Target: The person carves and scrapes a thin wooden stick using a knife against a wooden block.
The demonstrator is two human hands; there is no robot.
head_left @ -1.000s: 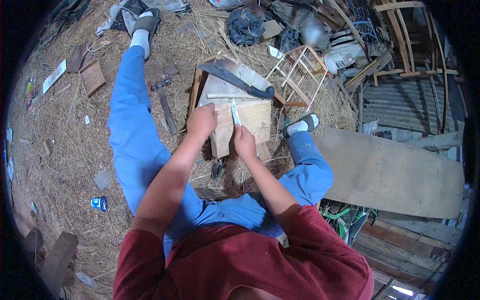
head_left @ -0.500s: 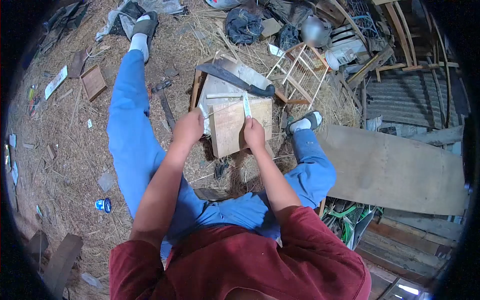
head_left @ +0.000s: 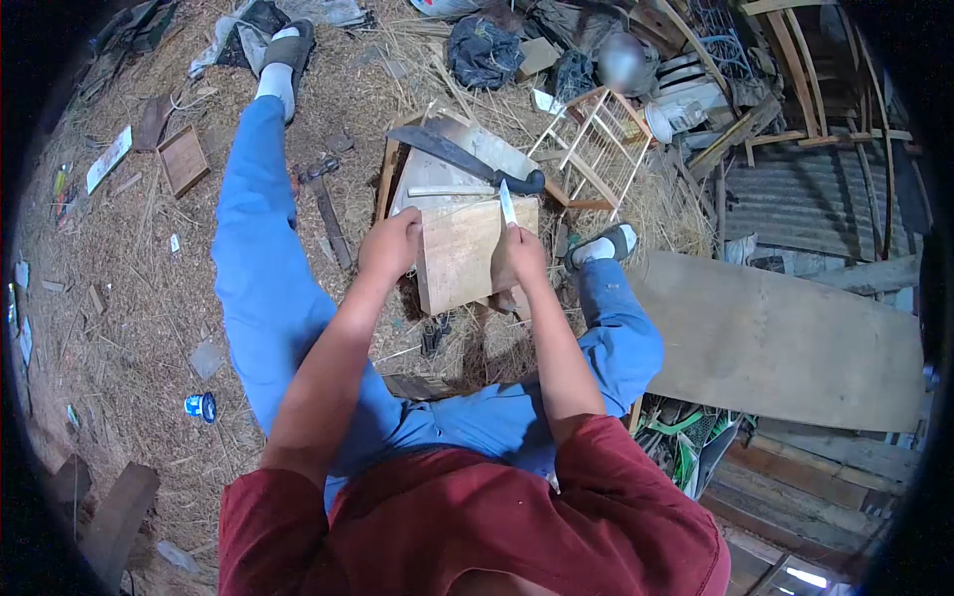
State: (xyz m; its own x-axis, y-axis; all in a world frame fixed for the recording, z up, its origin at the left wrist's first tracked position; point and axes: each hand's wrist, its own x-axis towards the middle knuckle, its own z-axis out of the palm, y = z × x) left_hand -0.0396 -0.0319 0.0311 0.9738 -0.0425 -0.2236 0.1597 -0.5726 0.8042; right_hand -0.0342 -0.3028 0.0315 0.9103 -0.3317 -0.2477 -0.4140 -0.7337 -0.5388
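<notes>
My right hand [head_left: 525,256] is closed round the handle of a small knife [head_left: 508,205], its pale blade pointing up and away from me. Pinched in my left hand [head_left: 390,244] is a thin stick [head_left: 459,206], faint against the wood, reaching towards the blade. Both hands are over a tilted square wooden block [head_left: 462,263] between my legs. Just beyond it lies a pale wooden strip [head_left: 449,191]. A machete [head_left: 445,151] with a black handle rests across the boards behind.
A frame of thin sticks [head_left: 596,149], like a small cage, stands beyond my right foot. A hammer-like tool [head_left: 330,214] lies by my left leg. A large flat board [head_left: 785,338] is at right; a shallow wooden tray [head_left: 184,162] and a blue cup [head_left: 201,406] are left.
My right hand has moved slightly right and towards me with the knife, whose blade now tilts left. My left hand has shifted slightly right, and the stick lies flatter.
</notes>
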